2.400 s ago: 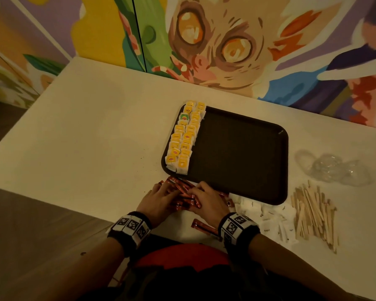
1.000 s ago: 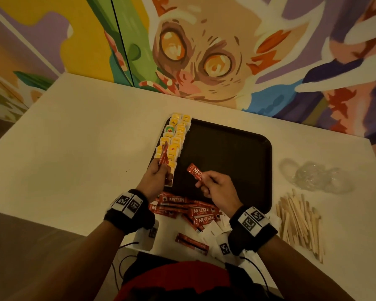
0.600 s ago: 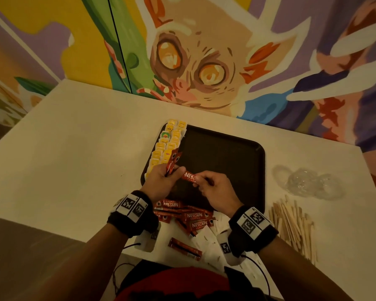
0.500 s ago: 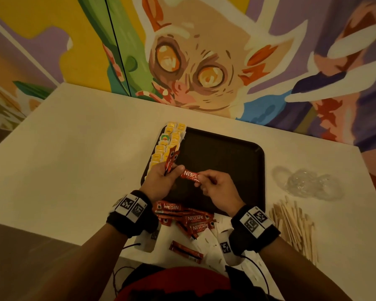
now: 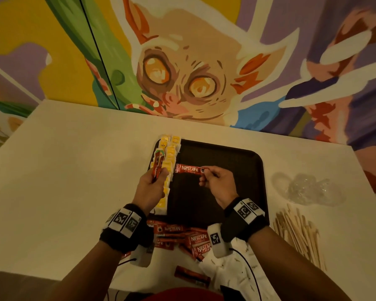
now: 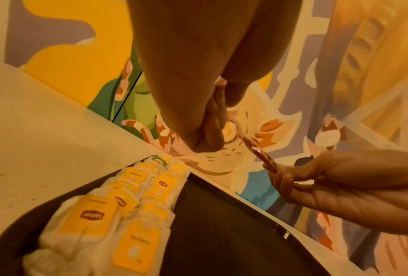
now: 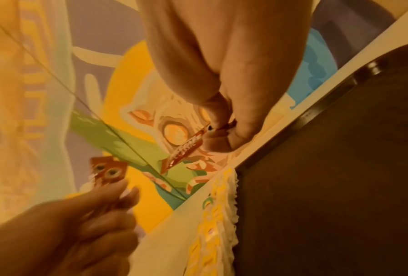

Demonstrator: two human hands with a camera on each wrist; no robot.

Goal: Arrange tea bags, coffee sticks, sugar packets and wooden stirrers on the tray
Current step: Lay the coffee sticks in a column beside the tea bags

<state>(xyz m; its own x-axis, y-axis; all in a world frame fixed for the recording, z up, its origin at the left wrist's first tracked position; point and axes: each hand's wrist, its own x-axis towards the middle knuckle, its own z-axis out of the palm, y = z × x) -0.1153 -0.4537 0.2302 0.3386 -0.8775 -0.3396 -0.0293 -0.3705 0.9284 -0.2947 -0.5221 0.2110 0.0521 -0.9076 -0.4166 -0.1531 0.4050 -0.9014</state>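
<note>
A dark tray (image 5: 226, 157) lies on the white table, with yellow-tagged tea bags (image 5: 170, 152) in two rows along its left side. My left hand (image 5: 161, 175) grips a few red coffee sticks (image 5: 157, 164) upright above the tea bags. My right hand (image 5: 203, 173) pinches one end of a single Nescafe coffee stick (image 5: 187, 169), held level over the tray just right of the tea bags. In the right wrist view the thumb and finger pinch that stick (image 7: 186, 151). In the left wrist view the tea bags (image 6: 117, 205) sit directly below.
More coffee sticks (image 5: 178, 233) lie in a loose pile at the table's near edge, with white sugar packets (image 5: 232, 270) to their right. Wooden stirrers (image 5: 297, 233) are heaped right of the tray, crumpled clear plastic (image 5: 306, 187) behind them. A painted wall stands behind the table.
Both hands left the coffee stick pile at the near edge and rose over the tray. The right hand's stick moved away from the left hand and now lies level beside the tea bags.
</note>
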